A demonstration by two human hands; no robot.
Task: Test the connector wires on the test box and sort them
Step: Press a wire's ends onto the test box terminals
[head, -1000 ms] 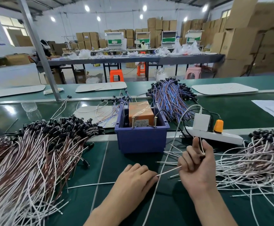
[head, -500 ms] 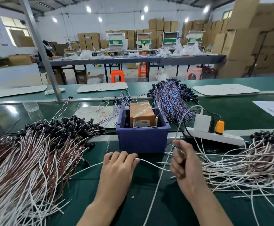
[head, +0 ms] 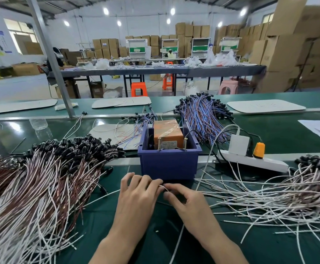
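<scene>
The test box (head: 167, 137), orange-brown with two upright pins, sits inside a blue bin (head: 168, 164) at the table's middle. Just in front of the bin, my left hand (head: 138, 197) and my right hand (head: 185, 201) meet, both pinching one white connector wire (head: 105, 195) that trails off to the left. A big pile of white and brown wires with black connectors (head: 46, 180) lies on the left. Another pile of white wires (head: 281, 195) spreads on the right.
A white power strip (head: 254, 161) with a white adapter and an orange plug lies right of the bin. Blue and brown wires (head: 203, 113) are heaped behind it. White boards (head: 266, 106) rest on the far belt. Papers (head: 319, 127) lie at the right edge.
My right hand came down from a raised position and moved left to meet my left hand. My left hand slid forward toward the bin. Both now hold the wire together.
</scene>
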